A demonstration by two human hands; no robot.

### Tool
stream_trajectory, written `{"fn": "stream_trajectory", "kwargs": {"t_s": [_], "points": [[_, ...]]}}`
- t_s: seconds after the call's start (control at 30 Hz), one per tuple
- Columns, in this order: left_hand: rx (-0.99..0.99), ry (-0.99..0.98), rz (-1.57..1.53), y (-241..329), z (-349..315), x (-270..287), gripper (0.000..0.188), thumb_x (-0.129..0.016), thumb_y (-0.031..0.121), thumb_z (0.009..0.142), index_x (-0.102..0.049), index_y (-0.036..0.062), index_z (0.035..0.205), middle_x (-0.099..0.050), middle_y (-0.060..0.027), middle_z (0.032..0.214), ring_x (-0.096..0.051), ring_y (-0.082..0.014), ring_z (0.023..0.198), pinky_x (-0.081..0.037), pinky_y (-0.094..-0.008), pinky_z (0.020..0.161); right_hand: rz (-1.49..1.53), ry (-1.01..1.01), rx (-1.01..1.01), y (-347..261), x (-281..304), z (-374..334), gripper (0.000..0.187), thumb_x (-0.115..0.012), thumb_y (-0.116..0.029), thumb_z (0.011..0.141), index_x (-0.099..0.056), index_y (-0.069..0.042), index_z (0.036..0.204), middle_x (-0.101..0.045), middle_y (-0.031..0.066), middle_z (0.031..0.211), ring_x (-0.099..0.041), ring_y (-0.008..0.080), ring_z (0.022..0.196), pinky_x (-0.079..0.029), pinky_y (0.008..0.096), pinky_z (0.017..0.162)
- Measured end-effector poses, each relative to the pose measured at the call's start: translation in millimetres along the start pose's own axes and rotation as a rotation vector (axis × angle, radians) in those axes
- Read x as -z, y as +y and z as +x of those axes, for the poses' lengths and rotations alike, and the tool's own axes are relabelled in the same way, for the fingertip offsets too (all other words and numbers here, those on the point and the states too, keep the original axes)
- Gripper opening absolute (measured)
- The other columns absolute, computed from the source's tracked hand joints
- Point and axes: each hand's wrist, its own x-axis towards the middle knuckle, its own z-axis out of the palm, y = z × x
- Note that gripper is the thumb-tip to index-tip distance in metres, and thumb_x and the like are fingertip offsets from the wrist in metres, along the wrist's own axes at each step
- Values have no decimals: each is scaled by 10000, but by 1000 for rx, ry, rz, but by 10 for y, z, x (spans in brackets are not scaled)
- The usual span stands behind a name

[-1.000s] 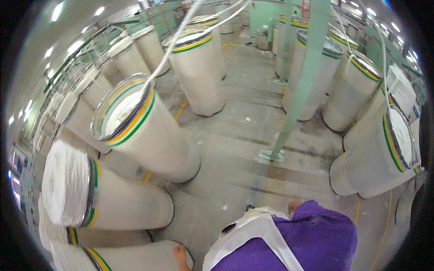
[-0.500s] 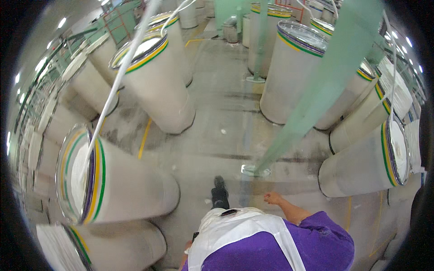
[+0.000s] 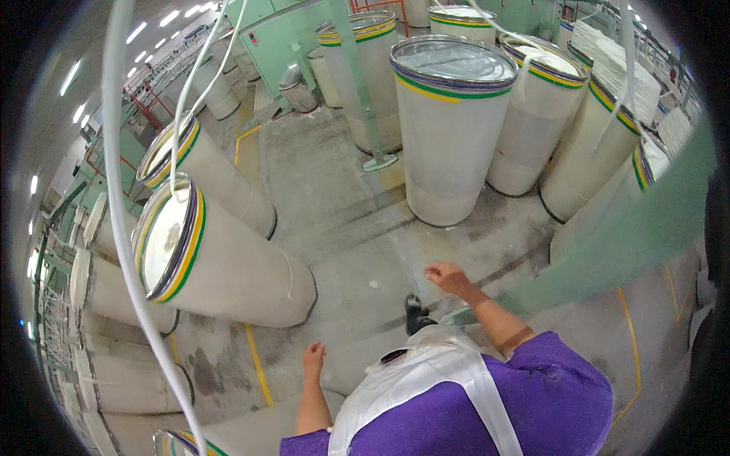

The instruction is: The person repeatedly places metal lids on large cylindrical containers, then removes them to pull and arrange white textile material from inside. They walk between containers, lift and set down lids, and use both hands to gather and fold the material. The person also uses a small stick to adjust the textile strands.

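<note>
Walking on, we swing our left hand [image 3: 314, 359] into clear view, loosely curled like our right hand [image 3: 449, 278], well apart, seemingly empty. Now the grey-topped bin [image 3: 452, 144] looms beyond the right, the white-topped bin [image 3: 243, 262] ahead-left: both nearer, neither touched.
</note>
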Motion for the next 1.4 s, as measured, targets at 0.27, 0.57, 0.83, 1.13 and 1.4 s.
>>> {"fn": "stream_trajectory", "kwargs": {"t_s": [0.27, 0.57, 0.83, 1.13, 1.4], "points": [[76, -172, 657, 483, 1114, -566, 313, -601, 322, 925, -688, 79, 1101, -666, -57, 888, -598, -163, 838, -490, -375, 801, 252, 661, 69, -648, 1769, 2702, 328, -653, -276, 892, -648, -75, 1151, -684, 120, 1100, -630, 312, 1017, -486, 407, 882], [240, -415, 725, 888, 2206, -834, 380, -609, 333, 898, -674, 35, 1124, -681, -169, 1041, -650, -255, 982, -495, -389, 846, -665, 696, -11, -614, 3387, 4821, 437, -724, -275, 808, -594, -95, 1185, -635, 79, 1036, -621, 280, 948, -512, 431, 766], [-166, -636, 571, 3387, 4976, -2647, 391, -595, 272, 916, -615, 13, 1209, -691, -181, 1098, -659, -309, 1036, -499, -404, 875, -727, 815, 249, 2, 3691, 4495, 347, -764, -311, 760, -640, -131, 1030, -592, 29, 793, -615, 213, 732, -483, 348, 580], [-1773, -854, 607, 7734, 4995, -4728, 755, -762, 395, 784, -457, 72, 1394, -416, -170, 1473, -402, -303, 1365, -371, -397, 1091, -604, 614, -400, 10, 4149, 3201, 660, -822, -91, 604, -589, -132, 1220, -605, 68, 826, -558, 297, 823, -441, 428, 820], [-2402, -1691, 533, 7953, 4905, -5142, 306, -622, 192, 830, -632, 105, 1124, -632, -72, 1202, -626, -221, 1067, -572, -319, 763, -715, 692, -619, -497, 3246, 2956, 443, -730, -56, 639, -647, -135, 1067, -578, 64, 860, -555, 287, 893, -450, 404, 932]]}}
